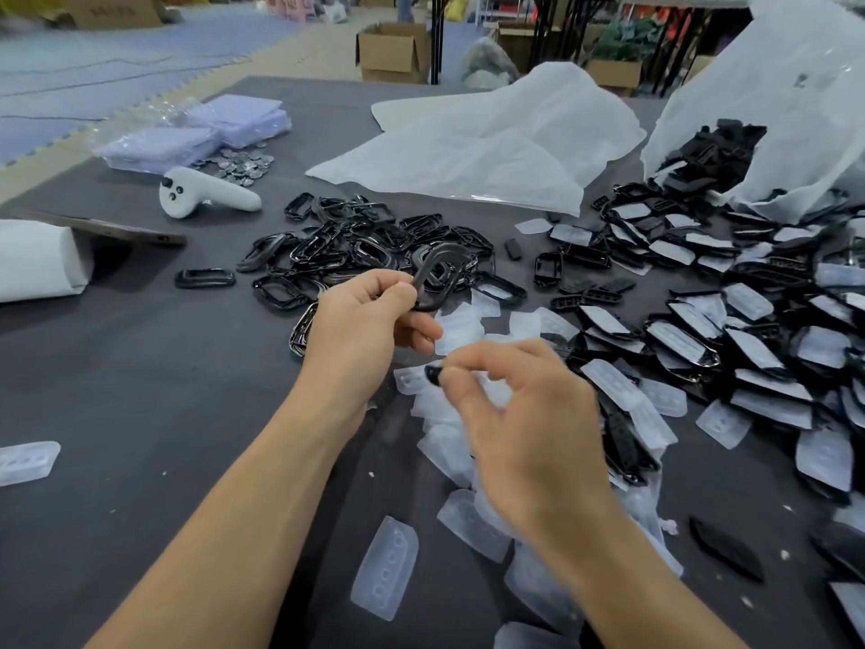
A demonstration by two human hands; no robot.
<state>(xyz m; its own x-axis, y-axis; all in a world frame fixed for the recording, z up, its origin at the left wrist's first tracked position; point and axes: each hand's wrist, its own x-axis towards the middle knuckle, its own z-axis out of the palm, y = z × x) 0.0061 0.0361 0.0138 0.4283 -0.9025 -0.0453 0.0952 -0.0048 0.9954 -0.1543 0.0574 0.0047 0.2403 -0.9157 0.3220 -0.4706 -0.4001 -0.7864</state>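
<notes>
Centre of frame. Left hand [365, 316] is curled round the lower end of a black frame [438, 274], thumb and forefinger pinching it. The frame is held up off the table [140, 377], in front of the near edge of the frame pile [355, 245].

Right hand [524, 414], lower and right of centre, pinches a small black piece [431, 374] at thumb and fingertip, other fingers loosely curled. Piece and frame are apart; the piece sits just below the left hand's knuckles. Clear pads [461, 327] lie scattered under both hands.

My read: the step is seating the piece in the frame. To do it well I'd:
- turn the frame so its opening faces the right hand
- keep the left grip at the frame's end so no finger blocks the opening
- line up the piece's long axis with the frame's
- enter one end first, then press flat

The piece is blurred and I can't tell which face is up, so I'd check before pressing. I'd work over bare cloth rather than the pile, so a dropped piece is easy to find.
</notes>
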